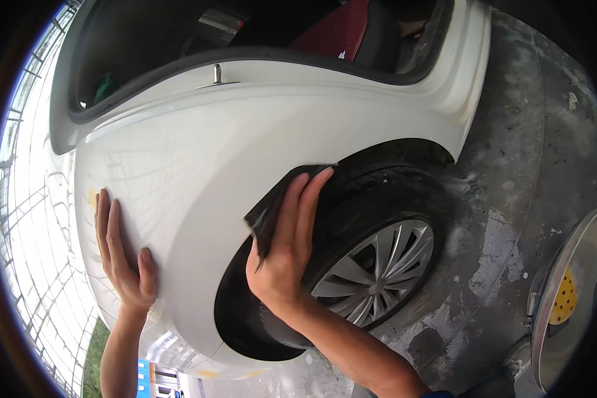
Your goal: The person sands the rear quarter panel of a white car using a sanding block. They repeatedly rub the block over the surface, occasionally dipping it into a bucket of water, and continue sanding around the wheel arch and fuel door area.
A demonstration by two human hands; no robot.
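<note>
A white car's curved side panel (199,142) fills the middle of the view, above a black tyre (351,205) with a silver wheel cover (378,275). My left hand (125,265) lies open on the panel at the left, fingers stretched out and thumb apart. Beside a faint yellowish patch (91,197) rest its fingertips. At the edge of the wheel arch, my right hand (285,245) presses a thin, folded black sheet of sandpaper (265,212) against the bodywork. The fingers lie long over the sheet, which sticks out on both sides; its underside is hidden.
Above the panel is a dark window opening (159,53) with a small metal lock pin (217,74). Grey, stained concrete floor (504,152) stretches to the right. A pale-rimmed container (544,338) holding a yellow perforated disc (564,298) stands at lower right.
</note>
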